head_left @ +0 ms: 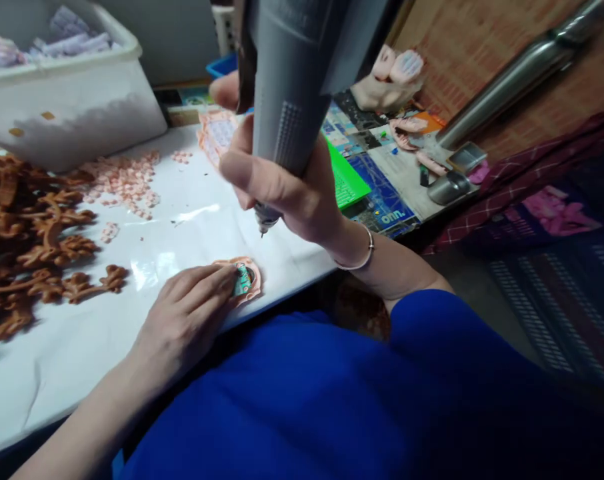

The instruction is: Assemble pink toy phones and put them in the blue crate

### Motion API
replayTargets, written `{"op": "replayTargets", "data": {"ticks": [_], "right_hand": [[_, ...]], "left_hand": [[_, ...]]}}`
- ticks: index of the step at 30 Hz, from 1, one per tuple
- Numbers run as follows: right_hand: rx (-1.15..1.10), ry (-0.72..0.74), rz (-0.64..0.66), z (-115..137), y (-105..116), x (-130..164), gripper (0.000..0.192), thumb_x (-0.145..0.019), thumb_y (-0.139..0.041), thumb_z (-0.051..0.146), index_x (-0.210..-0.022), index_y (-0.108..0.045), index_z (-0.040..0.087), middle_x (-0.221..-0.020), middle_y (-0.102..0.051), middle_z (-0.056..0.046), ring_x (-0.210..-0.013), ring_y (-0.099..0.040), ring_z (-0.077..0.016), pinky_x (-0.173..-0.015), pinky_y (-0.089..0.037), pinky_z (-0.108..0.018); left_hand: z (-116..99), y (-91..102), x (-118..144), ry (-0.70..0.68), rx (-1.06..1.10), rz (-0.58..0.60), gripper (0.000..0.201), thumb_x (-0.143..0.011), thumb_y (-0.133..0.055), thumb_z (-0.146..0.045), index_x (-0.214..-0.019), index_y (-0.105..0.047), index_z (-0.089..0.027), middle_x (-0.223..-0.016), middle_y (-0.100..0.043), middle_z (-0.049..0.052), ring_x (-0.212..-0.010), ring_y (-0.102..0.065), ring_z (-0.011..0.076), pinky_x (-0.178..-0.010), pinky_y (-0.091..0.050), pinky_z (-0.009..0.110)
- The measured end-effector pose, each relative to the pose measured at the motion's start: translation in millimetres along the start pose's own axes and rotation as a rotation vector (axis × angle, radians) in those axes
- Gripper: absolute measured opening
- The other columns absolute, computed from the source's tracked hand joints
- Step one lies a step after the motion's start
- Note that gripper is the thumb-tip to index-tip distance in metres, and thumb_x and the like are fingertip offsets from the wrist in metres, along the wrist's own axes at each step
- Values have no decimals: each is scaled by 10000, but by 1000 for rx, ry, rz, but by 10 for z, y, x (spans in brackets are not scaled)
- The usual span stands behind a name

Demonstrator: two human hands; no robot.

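My right hand [292, 190] is wrapped round a grey electric screwdriver [295, 100]. The screwdriver stands nearly upright, its bit pointing down above the white table surface. Below and left of the bit, my left hand [192, 307] lies on a small peach-coloured plastic part [255, 288] near the table's front edge. Its fingers are pressed together over the part's left side and hide it. A green circuit board [243, 280] shows inside the part. The bit is apart from the part.
Brown branch-shaped pieces [47, 233] and small peach bits [127, 180] lie on the left. Behind them stands a white bin [72, 107]. Peach parts [217, 130] lie behind the screwdriver. A bright green sheet [349, 177], small metal containers [449, 187] and a metal pole [522, 73] are on the right.
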State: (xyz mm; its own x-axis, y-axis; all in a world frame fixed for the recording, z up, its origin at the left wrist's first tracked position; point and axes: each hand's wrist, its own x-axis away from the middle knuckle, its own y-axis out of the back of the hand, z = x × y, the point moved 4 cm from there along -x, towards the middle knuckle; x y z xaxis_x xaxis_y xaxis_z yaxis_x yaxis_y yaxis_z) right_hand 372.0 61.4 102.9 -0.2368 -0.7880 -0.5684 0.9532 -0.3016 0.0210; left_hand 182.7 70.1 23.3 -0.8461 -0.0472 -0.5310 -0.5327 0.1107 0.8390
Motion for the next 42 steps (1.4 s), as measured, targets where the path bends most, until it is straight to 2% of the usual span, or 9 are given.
{"op": "replayTargets", "data": {"ticks": [3,6,9,14,18,27,34,39,42], "right_hand": [[79,-15,-166,19,358,-44,545,-748,-639,662,-1045,-539,215,-631,-463,80,-492,-451,-84,-539,-466,-250],[158,-23,-317,-52,725,-32,563,-741,-665,657,-1077,-537,224,-630,-467,80,-490,-473,-88,-524,-443,-255],[190,-33,-409,-202,977,7,585,-711,-685,686,-1050,-520,239,-586,-458,99,-461,-454,-83,-490,-417,-259],[178,-31,-383,-448,1097,50,640,-696,-712,705,-1070,-481,240,-576,-478,129,-482,-452,-43,-522,-453,-211],[149,-25,-363,-515,1105,73,722,-649,-694,777,-1075,-487,231,-580,-481,131,-482,-455,-33,-521,-464,-203],[171,-110,-437,-496,1078,91,560,-654,-716,660,-967,-470,266,-565,-489,111,-458,-457,-91,-534,-457,-270],[197,-52,-413,-433,1050,29,516,-705,-716,616,-1023,-492,278,-618,-474,89,-473,-455,-99,-498,-400,-267],[84,127,-380,-113,603,-44,430,-797,-653,596,-1027,-529,254,-584,-368,83,-456,-404,-90,-481,-404,-254],[-23,-3,-212,50,184,62,376,-798,-643,561,-1017,-533,275,-615,-403,77,-473,-433,-85,-500,-478,-234]], "left_hand": [[113,43,117,100,-33,46,277,-930,-510,-172,-1184,-610,-220,-1451,-513,197,-1264,-560,420,-940,-542,573],[180,34,206,113,59,164,370,-942,-484,-189,-1291,-581,-263,-1433,-523,158,-1155,-649,330,-843,-609,392],[165,-41,177,120,101,181,380,-947,-499,-201,-1311,-575,-276,-1381,-562,129,-1119,-666,287,-857,-602,339],[68,-279,-56,195,123,22,333,-951,-520,-204,-1261,-609,-285,-1369,-567,118,-1135,-639,285,-896,-575,385],[26,-387,-177,172,123,75,381,-924,-570,-186,-1289,-606,-289,-1391,-550,133,-1139,-638,299,-888,-582,399],[12,-336,-191,219,164,26,330,-960,-534,-240,-1275,-623,-286,-1351,-609,121,-1138,-663,275,-910,-592,373],[42,-386,-157,545,350,-61,730,-931,-610,-370,-1555,-237,-299,-1253,-701,94,-1060,-714,245,-890,-605,381],[77,-389,-180,577,444,22,888,-935,-587,-364,-1590,3,-255,-1286,-677,133,-1074,-707,229,-881,-595,359],[76,-387,-200,618,494,17,909,-919,-594,-376,-1588,-1,-212,-1265,-684,132,-1090,-695,226,-883,-583,347]]}}
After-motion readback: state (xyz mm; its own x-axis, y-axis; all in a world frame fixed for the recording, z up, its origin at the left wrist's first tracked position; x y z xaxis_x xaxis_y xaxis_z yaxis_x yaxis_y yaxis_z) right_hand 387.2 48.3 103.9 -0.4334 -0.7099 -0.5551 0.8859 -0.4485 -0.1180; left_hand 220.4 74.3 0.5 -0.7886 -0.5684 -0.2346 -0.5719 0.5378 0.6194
